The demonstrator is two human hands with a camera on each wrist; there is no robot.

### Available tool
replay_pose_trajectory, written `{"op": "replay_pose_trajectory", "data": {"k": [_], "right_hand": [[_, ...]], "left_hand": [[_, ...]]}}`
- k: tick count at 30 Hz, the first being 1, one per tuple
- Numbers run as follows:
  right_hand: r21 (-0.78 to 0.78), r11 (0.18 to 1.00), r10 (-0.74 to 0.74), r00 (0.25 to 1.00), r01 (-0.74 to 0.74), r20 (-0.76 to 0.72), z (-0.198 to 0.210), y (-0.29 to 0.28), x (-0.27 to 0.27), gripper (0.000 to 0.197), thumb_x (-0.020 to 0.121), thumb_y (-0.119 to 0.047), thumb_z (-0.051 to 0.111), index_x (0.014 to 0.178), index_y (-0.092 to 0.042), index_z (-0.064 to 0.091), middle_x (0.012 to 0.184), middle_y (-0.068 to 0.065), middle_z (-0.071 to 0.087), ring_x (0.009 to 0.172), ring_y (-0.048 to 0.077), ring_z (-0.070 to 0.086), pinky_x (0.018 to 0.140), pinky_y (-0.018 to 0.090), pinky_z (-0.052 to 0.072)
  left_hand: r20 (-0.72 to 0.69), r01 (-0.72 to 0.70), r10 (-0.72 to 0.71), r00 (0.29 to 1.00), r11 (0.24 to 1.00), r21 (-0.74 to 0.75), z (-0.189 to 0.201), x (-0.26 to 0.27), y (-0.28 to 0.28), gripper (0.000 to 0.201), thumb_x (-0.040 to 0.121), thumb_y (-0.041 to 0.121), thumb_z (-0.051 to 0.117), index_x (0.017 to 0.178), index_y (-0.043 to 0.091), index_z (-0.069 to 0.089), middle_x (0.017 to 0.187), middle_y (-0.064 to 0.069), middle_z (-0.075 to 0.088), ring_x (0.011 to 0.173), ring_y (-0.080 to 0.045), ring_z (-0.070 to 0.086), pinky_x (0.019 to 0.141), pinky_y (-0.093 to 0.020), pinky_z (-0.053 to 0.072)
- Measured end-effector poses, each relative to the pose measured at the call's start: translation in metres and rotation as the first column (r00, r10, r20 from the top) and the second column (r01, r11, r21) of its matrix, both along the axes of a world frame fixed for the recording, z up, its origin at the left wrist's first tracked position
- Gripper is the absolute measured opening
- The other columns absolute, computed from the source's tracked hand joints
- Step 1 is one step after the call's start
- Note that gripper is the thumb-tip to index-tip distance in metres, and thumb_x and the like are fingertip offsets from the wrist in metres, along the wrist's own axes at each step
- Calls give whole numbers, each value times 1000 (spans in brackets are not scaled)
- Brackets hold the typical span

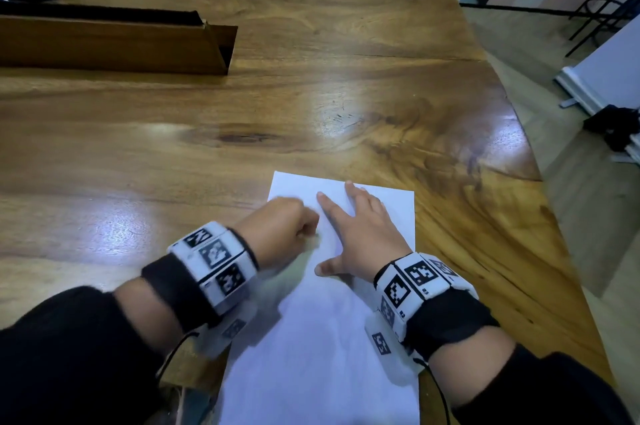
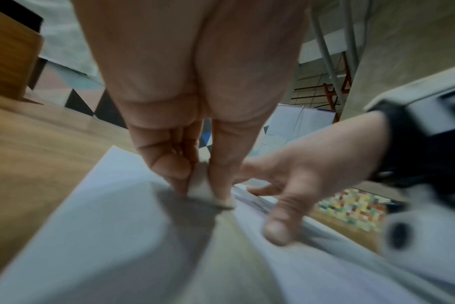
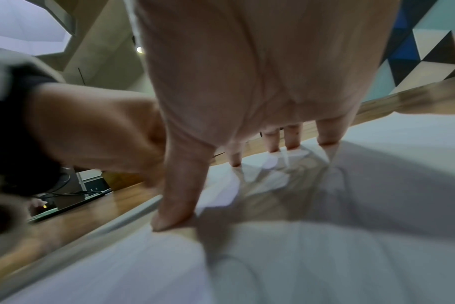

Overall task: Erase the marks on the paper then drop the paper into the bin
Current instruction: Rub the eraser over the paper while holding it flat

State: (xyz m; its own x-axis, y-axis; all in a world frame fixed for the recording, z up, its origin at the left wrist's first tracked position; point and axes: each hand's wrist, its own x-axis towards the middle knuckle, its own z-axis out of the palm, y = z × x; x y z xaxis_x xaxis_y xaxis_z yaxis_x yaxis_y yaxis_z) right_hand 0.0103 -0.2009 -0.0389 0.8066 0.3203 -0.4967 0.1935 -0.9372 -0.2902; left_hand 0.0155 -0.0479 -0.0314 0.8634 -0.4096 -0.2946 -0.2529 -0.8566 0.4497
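we see the paper (image 1: 332, 338) lying flat on the wooden counter (image 1: 311, 95), its long axis running from our near edge away toward the far side, the far short edge tilted slightly to the right. it is a thin, smooth white rectangle, on glossy, grainy wood with dark knots. our right hand (image 1: 360, 234) lies spread on the sheet's far half, fingers straight and pressing it down. our left hand (image 1: 280, 230) is curled just beside it, its fingers (image 2: 169, 168) pinching a small pale eraser (image 2: 200, 189) (a soft, rounded wedge) whose tip touches the paper. any marks are too blurred to make out. a long wooden box (image 1: 114, 44) sits well apart at far left.
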Motion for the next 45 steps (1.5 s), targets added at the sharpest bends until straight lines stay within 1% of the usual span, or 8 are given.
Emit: {"op": "replay_pose_trajectory", "data": {"k": [4, 10, 16, 22, 27, 33, 39, 45], "right_hand": [[-25, 999, 19, 1000, -19, 4, -1, 0, 1, 110, 74, -57, 71, 150, -39, -6, 158, 6, -22, 145, 25, -18, 119, 41, -2], [-40, 999, 37, 999, -37, 16, -2, 1, 1, 110, 74, -57, 70, 150, -38, -6, 157, 8, -22, 145, 26, -17, 119, 42, -2], [-46, 998, 47, 999, -46, 15, -5, -1, 2, 111, 74, -59, 69, 150, -38, -9, 157, 7, -24, 145, 25, -19, 119, 41, -4], [-61, 997, 55, 998, -54, 23, -5, -1, 1, 110, 75, -61, 67, 150, -39, -10, 157, 7, -23, 145, 26, -17, 119, 42, -3], [-45, 998, 49, 999, -48, 19, -5, -2, 1, 110, 74, -60, 68, 150, -38, -9, 157, 7, -23, 145, 25, -18, 119, 41, -4], [-51, 997, 54, 998, -53, 20, -3, -1, 1, 110, 74, -60, 68, 150, -38, -9, 158, 8, -22, 145, 26, -17, 119, 41, -3], [-42, 998, 48, 999, -47, 16, -3, -1, 0, 110, 74, -60, 68, 150, -38, -8, 158, 7, -22, 145, 25, -17, 119, 41, -2], [-48, 998, 49, 999, -48, 16, -2, -1, 0, 110, 75, -60, 68, 150, -39, -9, 158, 6, -22, 145, 25, -17, 119, 40, -3]], "left_hand": [[-194, 87, -80, 978, 996, 30, 6, -9, 8, 5, 73, 23, 68, 73, 19, 65, 63, 7, 54, 58, -7, 47, 51, -13, 32], [49, -64, 63, 997, 998, 18, 4, 18, -6, 12, 81, 21, 60, 82, 9, 62, 76, -2, 51, 73, -19, 45, 56, -26, 30], [-232, 104, -98, 968, 994, 17, 6, -23, 12, 10, 76, 27, 66, 77, 17, 65, 78, -2, 60, 72, -15, 53, 64, -26, 41], [26, -47, 46, 999, 999, 22, 7, 9, 5, 7, 80, 18, 59, 80, 11, 60, 79, -2, 50, 77, -23, 50, 67, -29, 38], [-292, 116, -96, 952, 992, 53, 7, -25, 16, 11, 74, 27, 69, 75, 17, 65, 75, 3, 59, 72, -14, 52, 64, -24, 41], [16, -94, 94, 995, 995, 25, 2, 4, 11, 10, 81, 22, 61, 76, 15, 57, 82, -1, 51, 79, -23, 51, 69, -31, 41], [-207, 70, -57, 977, 996, 55, 9, -22, 21, 16, 76, 31, 68, 67, 24, 57, 74, 2, 53, 73, -15, 50, 61, -24, 38], [-19, -59, 60, 998, 998, 17, 6, -5, 18, 14, 79, 21, 64, 67, 19, 57, 79, -1, 52, 77, -20, 49, 66, -26, 34]]}}
